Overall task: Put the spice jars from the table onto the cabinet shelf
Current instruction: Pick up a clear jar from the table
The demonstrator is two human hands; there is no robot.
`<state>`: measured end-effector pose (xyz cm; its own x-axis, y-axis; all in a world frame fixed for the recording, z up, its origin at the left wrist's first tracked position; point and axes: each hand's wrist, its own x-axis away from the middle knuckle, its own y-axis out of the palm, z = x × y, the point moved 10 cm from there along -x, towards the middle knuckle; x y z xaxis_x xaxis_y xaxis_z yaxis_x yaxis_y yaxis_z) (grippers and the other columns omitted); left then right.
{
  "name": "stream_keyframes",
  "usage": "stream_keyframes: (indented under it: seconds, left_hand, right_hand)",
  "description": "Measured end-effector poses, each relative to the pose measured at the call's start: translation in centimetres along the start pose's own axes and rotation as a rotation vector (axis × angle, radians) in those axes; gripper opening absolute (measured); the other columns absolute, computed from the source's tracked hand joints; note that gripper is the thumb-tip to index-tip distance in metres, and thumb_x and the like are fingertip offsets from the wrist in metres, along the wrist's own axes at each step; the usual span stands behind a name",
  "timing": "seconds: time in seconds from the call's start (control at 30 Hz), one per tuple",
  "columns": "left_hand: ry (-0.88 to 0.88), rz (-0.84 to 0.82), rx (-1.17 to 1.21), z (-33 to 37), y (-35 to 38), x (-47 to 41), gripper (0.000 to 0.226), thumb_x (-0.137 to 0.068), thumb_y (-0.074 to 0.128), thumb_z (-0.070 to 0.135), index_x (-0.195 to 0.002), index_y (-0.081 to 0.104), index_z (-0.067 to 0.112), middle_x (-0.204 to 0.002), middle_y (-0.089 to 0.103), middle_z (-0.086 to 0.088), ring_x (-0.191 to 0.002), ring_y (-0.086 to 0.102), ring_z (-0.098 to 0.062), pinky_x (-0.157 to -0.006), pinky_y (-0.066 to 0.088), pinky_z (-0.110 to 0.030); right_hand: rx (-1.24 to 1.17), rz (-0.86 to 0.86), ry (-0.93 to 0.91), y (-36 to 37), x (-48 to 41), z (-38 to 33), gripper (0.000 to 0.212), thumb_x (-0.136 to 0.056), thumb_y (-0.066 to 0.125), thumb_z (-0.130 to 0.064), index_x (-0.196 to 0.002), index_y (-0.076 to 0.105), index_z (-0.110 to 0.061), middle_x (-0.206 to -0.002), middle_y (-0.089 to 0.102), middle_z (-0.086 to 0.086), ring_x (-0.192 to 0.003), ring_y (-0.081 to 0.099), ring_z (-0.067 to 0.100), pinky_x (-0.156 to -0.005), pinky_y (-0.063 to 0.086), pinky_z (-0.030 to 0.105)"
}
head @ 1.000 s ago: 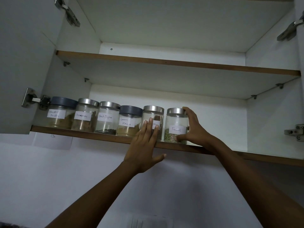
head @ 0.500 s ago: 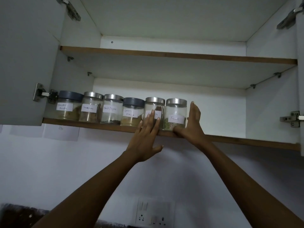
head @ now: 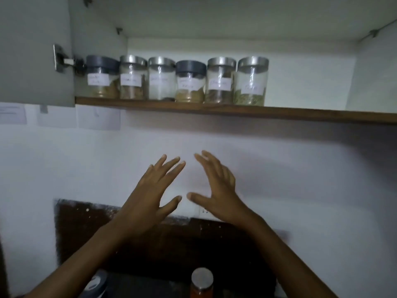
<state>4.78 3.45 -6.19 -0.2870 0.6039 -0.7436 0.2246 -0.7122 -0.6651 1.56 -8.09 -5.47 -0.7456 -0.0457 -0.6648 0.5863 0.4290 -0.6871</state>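
Observation:
Several labelled glass spice jars stand in a row on the cabinet shelf (head: pixel 300 114), from a dark-lidded jar (head: pixel 102 77) at the left to a silver-lidded jar (head: pixel 251 81) at the right. Well below the shelf, my left hand (head: pixel 153 193) and my right hand (head: pixel 217 188) hang side by side in front of the wall, fingers spread and straight, holding nothing. At the bottom edge, a jar with a silver lid and orange contents (head: pixel 202 283) stands below my hands. A dark-lidded jar (head: pixel 97 283) shows partly behind my left forearm.
The cabinet door (head: pixel 34 50) stands open at the left with a metal hinge (head: pixel 64 60). The shelf is bare to the right of the jars. Paper sheets (head: pixel 98 118) are stuck on the white wall, with a dark backsplash (head: pixel 86 229) lower down.
Both hands have left the jars on the shelf and dropped down in front of the wall. The view has tilted down, bringing the jars at the bottom into sight.

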Motion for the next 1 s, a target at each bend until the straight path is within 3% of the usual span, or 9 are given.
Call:
stream_keyframes:
  seconds: [0.1, 0.23, 0.5, 0.6, 0.73, 0.87, 1.0]
  left_hand:
    - [-0.083, -0.072, 0.068, -2.5, 1.3, 5.3, 0.064, -0.088, 0.040, 0.052, -0.146, 0.017, 0.037, -0.154, 0.018, 0.018, -0.145, 0.002, -0.004, -0.117, 0.008, -0.036]
    - [-0.195, -0.158, 0.095, -5.7, 3.8, 12.0, 0.062, -0.086, 0.040, 0.055, -0.144, 0.019, 0.040, -0.151, 0.023, 0.019, -0.145, 0.009, -0.004, -0.118, 0.014, -0.038]
    - [-0.361, -0.374, 0.129, -10.4, 10.1, 23.8, 0.064, -0.091, 0.057, 0.035, -0.143, 0.019, 0.036, -0.152, 0.025, 0.011, -0.145, 0.013, -0.016, -0.117, 0.018, -0.040]
    - [-0.477, -0.413, 0.175, -12.1, 12.2, 27.9, 0.065, -0.089, 0.060, 0.029, -0.145, 0.027, 0.029, -0.153, 0.029, 0.005, -0.145, 0.015, -0.017, -0.117, 0.018, -0.039]
    - [-0.638, -0.522, 0.183, -14.1, 15.2, 33.1, 0.070, -0.087, 0.061, 0.032, -0.147, 0.025, 0.027, -0.155, 0.024, 0.002, -0.144, 0.016, -0.018, -0.114, 0.022, -0.051]
    - [-0.650, -0.689, 0.095, -15.1, 17.2, 36.5, 0.070, -0.088, 0.058, 0.032, -0.148, 0.022, 0.027, -0.157, 0.017, 0.000, -0.145, 0.010, -0.020, -0.116, 0.018, -0.052]
    - [-0.636, -0.795, 0.084, -15.0, 18.4, 38.8, 0.064, -0.091, 0.052, 0.021, -0.147, 0.023, 0.027, -0.159, 0.008, 0.001, -0.147, 0.000, -0.021, -0.117, 0.009, -0.051]
  right_hand:
    - [-0.080, -0.192, 0.027, 6.4, 2.4, -0.4, 0.076, -0.086, 0.058, -0.048, -0.143, 0.007, -0.045, -0.154, -0.004, -0.021, -0.142, -0.003, 0.006, -0.116, -0.002, 0.047]
    - [-0.128, -0.387, 0.066, 13.9, 5.8, -0.9, 0.076, -0.086, 0.056, -0.049, -0.143, 0.006, -0.046, -0.154, -0.003, -0.020, -0.142, -0.006, 0.008, -0.115, -0.005, 0.045]
    - [-0.157, -0.658, 0.164, 26.5, 12.5, -0.9, 0.078, -0.086, 0.056, -0.050, -0.145, 0.006, -0.042, -0.156, 0.000, -0.014, -0.143, 0.002, 0.014, -0.115, 0.004, 0.048]
    - [-0.178, -0.721, 0.223, 30.9, 14.5, -0.3, 0.079, -0.085, 0.058, -0.049, -0.145, 0.008, -0.042, -0.156, 0.001, -0.013, -0.143, 0.004, 0.016, -0.115, 0.009, 0.048]
    - [-0.281, -0.765, 0.370, 36.6, 17.4, 0.5, 0.083, -0.081, 0.067, -0.036, -0.145, 0.014, -0.042, -0.156, 0.001, -0.011, -0.143, 0.004, 0.022, -0.112, 0.019, 0.047]
    - [-0.361, -0.805, 0.463, 40.9, 19.8, 1.3, 0.089, -0.078, 0.072, -0.025, -0.144, 0.016, -0.044, -0.156, -0.001, -0.010, -0.142, 0.007, 0.025, -0.109, 0.026, 0.044]
    - [-0.452, -0.768, 0.548, 43.2, 20.9, 2.2, 0.084, -0.079, 0.071, -0.021, -0.146, 0.020, -0.032, -0.157, 0.006, -0.003, -0.142, 0.014, 0.023, -0.110, 0.027, 0.039]
